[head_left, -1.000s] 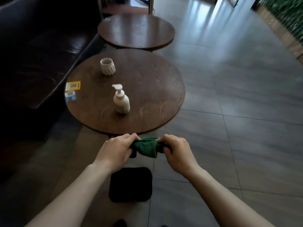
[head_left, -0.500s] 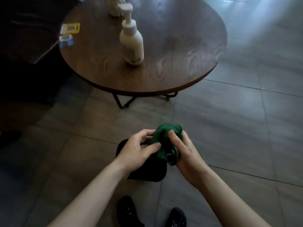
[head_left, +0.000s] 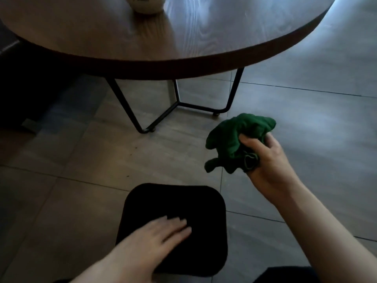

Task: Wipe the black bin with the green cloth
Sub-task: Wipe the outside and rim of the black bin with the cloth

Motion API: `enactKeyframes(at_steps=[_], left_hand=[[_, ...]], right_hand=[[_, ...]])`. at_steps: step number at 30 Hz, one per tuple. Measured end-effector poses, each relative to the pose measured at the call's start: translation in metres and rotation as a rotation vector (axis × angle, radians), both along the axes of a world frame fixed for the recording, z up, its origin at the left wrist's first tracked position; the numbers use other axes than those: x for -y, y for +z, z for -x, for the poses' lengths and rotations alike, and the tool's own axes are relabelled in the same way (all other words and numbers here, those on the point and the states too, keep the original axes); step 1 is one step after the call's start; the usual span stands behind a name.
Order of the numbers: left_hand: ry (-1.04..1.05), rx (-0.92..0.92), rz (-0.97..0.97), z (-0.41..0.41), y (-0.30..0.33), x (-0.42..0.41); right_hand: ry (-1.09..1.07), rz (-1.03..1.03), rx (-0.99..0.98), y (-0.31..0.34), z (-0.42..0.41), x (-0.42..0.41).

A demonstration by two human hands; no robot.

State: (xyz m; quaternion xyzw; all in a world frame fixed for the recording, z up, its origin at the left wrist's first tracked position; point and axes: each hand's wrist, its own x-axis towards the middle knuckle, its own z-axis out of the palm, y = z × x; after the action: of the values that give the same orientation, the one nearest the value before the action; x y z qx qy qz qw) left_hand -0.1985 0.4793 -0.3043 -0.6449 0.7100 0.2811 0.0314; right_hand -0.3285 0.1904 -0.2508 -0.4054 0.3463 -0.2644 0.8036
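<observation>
The black bin (head_left: pixel 183 203), a rounded square seen from above, stands on the tiled floor at the bottom centre. My left hand (head_left: pixel 157 240) lies over its near left part, fingers stretched out and slightly blurred, holding nothing. My right hand (head_left: pixel 267 160) is up and to the right of the bin, closed around the bunched green cloth (head_left: pixel 234 139). The cloth hangs in the air, apart from the bin.
A round wooden table (head_left: pixel 204 37) on black metal legs (head_left: pixel 130 111) stands just beyond the bin. The base of a white bottle (head_left: pixel 145 5) shows at its top edge. A dark sofa fills the left side. Grey floor tiles stretch to the right.
My left hand has let go of the cloth and dropped onto the bin. My right hand carried the cloth to the right. The view has moved lower and closer to the bin.
</observation>
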Motion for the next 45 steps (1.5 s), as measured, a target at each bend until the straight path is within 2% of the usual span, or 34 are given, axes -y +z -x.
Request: enactKeyframes(at_steps=[3,7,9,13,19,22,27,29,32,35,38,40,45], left_hand=[[-0.111,0.142,0.067,-0.003,-0.038,-0.008],[-0.117,0.108,0.157,-0.018,-0.046,0.001],[-0.018,0.084,0.202,-0.032,-0.039,0.009],[0.324,0.125,0.314,-0.062,-0.031,0.043],[0.456,0.026,0.36,-0.096,-0.034,0.094],[0.472,-0.046,0.36,-0.105,-0.043,0.11],[0.465,0.02,0.496,-0.109,-0.063,0.136],[0.46,0.078,0.574,-0.105,-0.067,0.145],[0.483,0.254,0.572,-0.102,-0.073,0.151],[0.524,0.317,0.502,-0.109,-0.076,0.155],[0.53,0.247,0.482,-0.115,-0.076,0.16],[0.519,0.212,0.485,-0.119,-0.075,0.162],[0.515,0.186,0.515,-0.121,-0.079,0.166]], right_hand=[[-0.001,0.058,0.014,-0.023,-0.009,0.011],[0.004,0.135,0.049,-0.038,-0.012,0.019],[-0.01,0.167,0.07,-0.036,-0.013,0.022],[-0.049,0.224,0.126,-0.026,-0.008,0.021],[-0.04,0.382,0.084,-0.015,0.02,0.013],[0.025,0.564,-0.006,-0.019,0.024,-0.002],[0.014,1.013,-0.171,-0.074,0.002,-0.027],[-0.028,1.182,-0.256,-0.105,-0.011,-0.037],[-0.017,1.426,-0.372,-0.149,-0.033,-0.046],[0.123,1.742,-0.464,-0.18,-0.047,-0.044],[0.236,1.934,-0.549,-0.205,-0.052,-0.039],[0.308,2.055,-0.533,-0.224,-0.047,-0.041],[0.674,2.316,-0.474,-0.27,0.0,-0.057]])
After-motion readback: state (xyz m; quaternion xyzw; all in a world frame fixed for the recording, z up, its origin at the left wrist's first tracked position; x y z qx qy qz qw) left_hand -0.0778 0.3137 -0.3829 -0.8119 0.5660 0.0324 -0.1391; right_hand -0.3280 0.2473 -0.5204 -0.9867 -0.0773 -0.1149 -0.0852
